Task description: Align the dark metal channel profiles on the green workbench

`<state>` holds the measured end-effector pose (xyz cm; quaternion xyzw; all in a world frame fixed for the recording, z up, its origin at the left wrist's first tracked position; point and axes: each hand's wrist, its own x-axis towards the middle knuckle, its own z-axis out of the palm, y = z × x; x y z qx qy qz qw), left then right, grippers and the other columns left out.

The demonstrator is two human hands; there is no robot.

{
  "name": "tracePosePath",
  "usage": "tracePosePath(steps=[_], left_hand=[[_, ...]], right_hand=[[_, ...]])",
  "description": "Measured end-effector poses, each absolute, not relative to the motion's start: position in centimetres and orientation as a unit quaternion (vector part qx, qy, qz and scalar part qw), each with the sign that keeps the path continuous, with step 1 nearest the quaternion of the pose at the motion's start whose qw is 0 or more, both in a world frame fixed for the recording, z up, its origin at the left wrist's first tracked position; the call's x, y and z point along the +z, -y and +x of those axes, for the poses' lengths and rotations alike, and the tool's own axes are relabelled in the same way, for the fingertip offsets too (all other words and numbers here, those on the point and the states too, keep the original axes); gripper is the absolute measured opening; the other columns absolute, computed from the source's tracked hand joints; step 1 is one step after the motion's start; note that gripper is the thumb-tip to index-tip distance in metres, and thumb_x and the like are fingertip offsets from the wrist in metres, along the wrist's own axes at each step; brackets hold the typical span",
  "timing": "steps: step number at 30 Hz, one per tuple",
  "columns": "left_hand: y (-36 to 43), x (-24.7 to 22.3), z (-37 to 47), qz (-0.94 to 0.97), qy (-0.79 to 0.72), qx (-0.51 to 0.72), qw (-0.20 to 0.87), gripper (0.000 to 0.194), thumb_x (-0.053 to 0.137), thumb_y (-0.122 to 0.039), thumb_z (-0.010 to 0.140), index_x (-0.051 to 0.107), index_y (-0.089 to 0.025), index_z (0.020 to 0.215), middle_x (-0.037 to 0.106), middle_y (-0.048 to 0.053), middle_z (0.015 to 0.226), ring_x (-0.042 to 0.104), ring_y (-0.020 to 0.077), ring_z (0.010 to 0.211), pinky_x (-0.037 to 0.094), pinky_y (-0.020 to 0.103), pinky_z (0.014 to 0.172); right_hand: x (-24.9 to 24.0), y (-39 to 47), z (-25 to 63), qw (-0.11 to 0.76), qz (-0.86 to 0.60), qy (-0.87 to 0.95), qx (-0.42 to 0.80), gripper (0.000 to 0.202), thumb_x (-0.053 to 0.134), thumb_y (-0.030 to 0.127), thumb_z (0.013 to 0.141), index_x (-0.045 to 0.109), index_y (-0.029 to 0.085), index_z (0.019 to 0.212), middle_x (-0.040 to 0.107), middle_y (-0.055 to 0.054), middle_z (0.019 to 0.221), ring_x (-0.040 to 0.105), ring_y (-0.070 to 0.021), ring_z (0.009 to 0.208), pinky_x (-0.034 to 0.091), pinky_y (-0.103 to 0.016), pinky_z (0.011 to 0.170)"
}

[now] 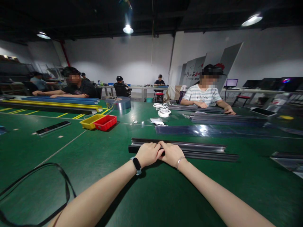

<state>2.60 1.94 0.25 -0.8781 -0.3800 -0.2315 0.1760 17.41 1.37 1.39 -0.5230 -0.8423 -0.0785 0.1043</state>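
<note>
Two long black profile strips lie side by side on the green table, the front strip (213, 156) and the rear strip (208, 147). Toward their left part, my left hand (148, 153) has its fingers curled over them. Close beside it, my right hand (171, 153) is closed on the front strip, its fingertips meeting those of my left hand. Thumbs and fingertips come together near the strip's front edge. The fingertips are partly hidden behind the hands, so the exact grip cannot be made out.
Beyond the strips lies a clear plastic sheet (201, 130). White coils (164, 112), a red tray (105, 123), a yellow tray (91, 121) and a phone (53, 127) are farther back. A black cable (63, 171) loops at left. A person (202, 94) works opposite.
</note>
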Motion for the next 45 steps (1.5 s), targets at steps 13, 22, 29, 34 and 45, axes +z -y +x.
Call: tracePosePath(steps=[13,22,29,34,45], left_hand=[[-2.0,0.3,2.5,-0.870,0.392,-0.239,0.180,0.037,0.027,-0.042,0.087,0.052,-0.015,0.087,0.059,0.006,0.073,0.055,0.0174,0.069,0.040,0.030,0.062],[-2.3,0.2,1.8,-0.850,0.427,-0.253,0.178,0.038,0.027,-0.039,0.087,0.053,-0.015,0.072,0.059,0.005,0.066,0.055,0.0163,0.064,0.038,0.028,0.059],[-2.2,0.2,2.1,-0.860,0.409,-0.253,0.168,0.036,0.027,-0.038,0.087,0.053,-0.016,0.074,0.059,0.005,0.068,0.055,0.0173,0.066,0.038,0.030,0.062],[-2.3,0.0,2.1,-0.860,0.409,-0.254,0.171,0.038,0.027,-0.039,0.087,0.054,-0.016,0.073,0.060,0.005,0.067,0.055,0.0166,0.064,0.038,0.029,0.060],[-2.3,0.0,2.1,-0.858,0.409,-0.255,0.174,0.041,0.027,-0.040,0.087,0.054,-0.015,0.069,0.058,0.005,0.065,0.055,0.0158,0.063,0.038,0.028,0.060]], right_hand=[[1.2,-1.2,17.8,0.143,-0.503,0.849,-0.082,0.044,0.049,0.038,0.070,0.040,0.019,0.109,0.060,-0.005,0.086,0.054,-0.0179,0.081,0.034,-0.026,0.068],[1.1,-1.3,18.1,0.168,-0.521,0.830,-0.106,0.042,0.043,0.048,0.074,0.045,0.019,0.104,0.061,-0.006,0.083,0.055,-0.0183,0.078,0.035,-0.027,0.067],[0.8,-1.7,18.2,0.129,-0.522,0.838,-0.092,0.040,0.041,0.048,0.076,0.043,0.020,0.104,0.061,-0.005,0.085,0.057,-0.0179,0.080,0.036,-0.027,0.064],[0.9,-1.8,18.3,0.117,-0.514,0.845,-0.092,0.036,0.039,0.048,0.078,0.044,0.020,0.100,0.061,-0.005,0.084,0.057,-0.0178,0.079,0.037,-0.026,0.063],[1.0,-2.5,18.5,0.072,-0.515,0.848,-0.104,0.047,0.028,0.056,0.080,0.054,0.017,0.080,0.061,-0.008,0.079,0.058,-0.0190,0.077,0.038,-0.027,0.067]])
